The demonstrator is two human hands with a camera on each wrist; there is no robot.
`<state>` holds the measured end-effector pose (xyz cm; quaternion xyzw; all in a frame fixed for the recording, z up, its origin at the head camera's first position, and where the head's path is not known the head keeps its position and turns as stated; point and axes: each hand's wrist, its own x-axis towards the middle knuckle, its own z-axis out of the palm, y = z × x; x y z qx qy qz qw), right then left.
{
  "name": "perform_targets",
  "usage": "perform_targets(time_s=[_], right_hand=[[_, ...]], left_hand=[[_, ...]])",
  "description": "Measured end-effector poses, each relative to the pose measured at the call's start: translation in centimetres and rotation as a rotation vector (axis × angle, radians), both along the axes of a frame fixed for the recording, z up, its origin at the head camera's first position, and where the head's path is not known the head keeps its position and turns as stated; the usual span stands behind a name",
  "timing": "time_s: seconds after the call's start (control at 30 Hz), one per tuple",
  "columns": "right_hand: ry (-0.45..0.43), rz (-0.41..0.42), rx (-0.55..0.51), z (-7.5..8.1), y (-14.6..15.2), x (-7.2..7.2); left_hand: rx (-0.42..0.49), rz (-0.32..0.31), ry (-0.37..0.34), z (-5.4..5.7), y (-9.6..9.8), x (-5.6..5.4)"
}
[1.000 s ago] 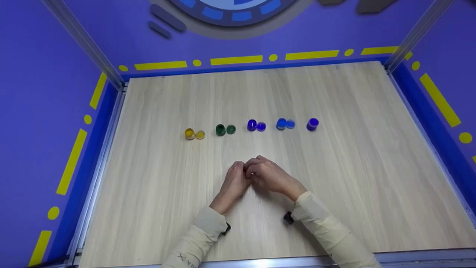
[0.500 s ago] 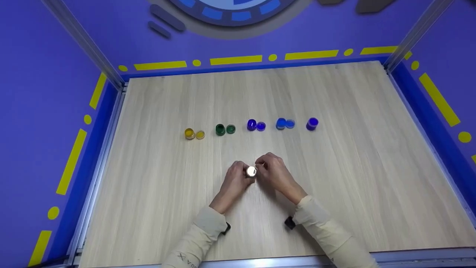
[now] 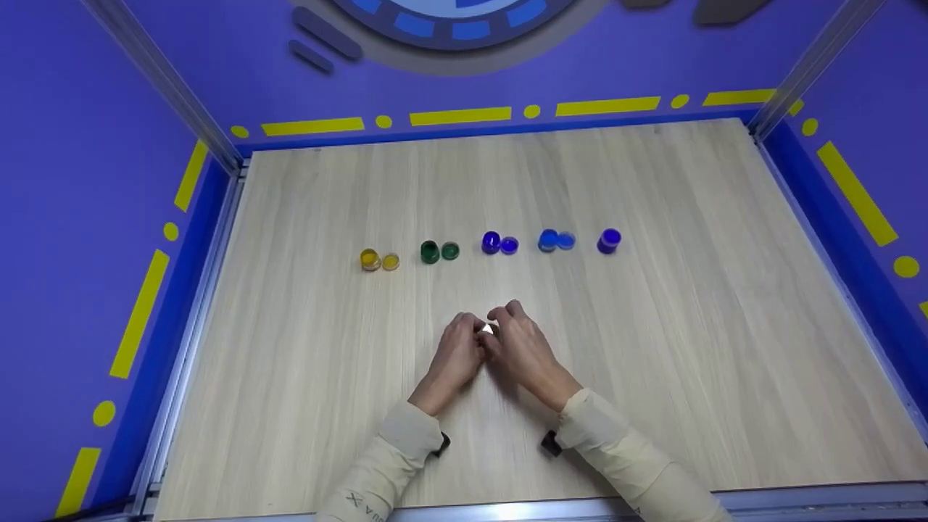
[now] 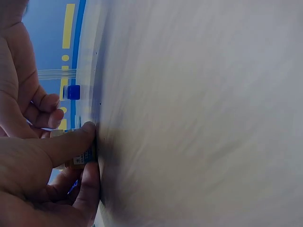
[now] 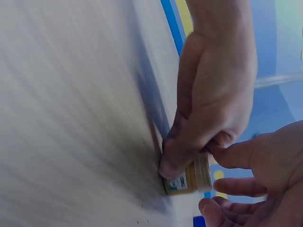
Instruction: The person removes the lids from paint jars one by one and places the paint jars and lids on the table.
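My left hand (image 3: 455, 351) grips a small ochre paint jar (image 5: 182, 183) at the front middle of the table, thumb along its label. The jar stands upright on the wood. At its pale lid (image 5: 203, 172) my right hand (image 3: 523, 355) holds thumb and a finger about the rim, its other fingers loosely bent. Only a bright patch of the lid's top shows between the hands in the head view. In the left wrist view the thumb covers much of the jar's label (image 4: 79, 160).
Behind the hands runs a row of paint jars: yellow (image 3: 370, 260), green (image 3: 430, 252), violet-blue (image 3: 491, 243) and light blue (image 3: 548, 241), each with a lid to its right. A purple jar (image 3: 609, 241) ends the row. Blue walls (image 3: 464, 87) enclose the table's back and sides.
My right hand was on the jar's top, drew off to the right so that the whole lid showed, then came back over it. The left hand has stayed on the jar.
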<state>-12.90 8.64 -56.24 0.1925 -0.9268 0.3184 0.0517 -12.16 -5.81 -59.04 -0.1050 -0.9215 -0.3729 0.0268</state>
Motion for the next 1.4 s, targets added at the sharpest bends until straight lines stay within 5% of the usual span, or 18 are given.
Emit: perform_targets(time_s=[0.3,1.07,1.27,1.4], right_hand=[[0.073,0.083,0.019,-0.3,-0.3,-0.1],[0.091,0.522,0.082,0.4,1.7,-2.4],[0.046,0.553,0.047,0.3,2.2,-2.7],[-0.017,0.495,-0.013,0.3,2.6,-2.7]], left_hand=[[-0.020,-0.008,0.072,-0.3,-0.1,0.0],[-0.017,0.019,-0.045,0.1,0.0,-0.1],[-0.022,0.018,-0.026,-0.2,0.1,-0.2],[-0.018,0.018,-0.014,-0.1,0.1,-0.2]])
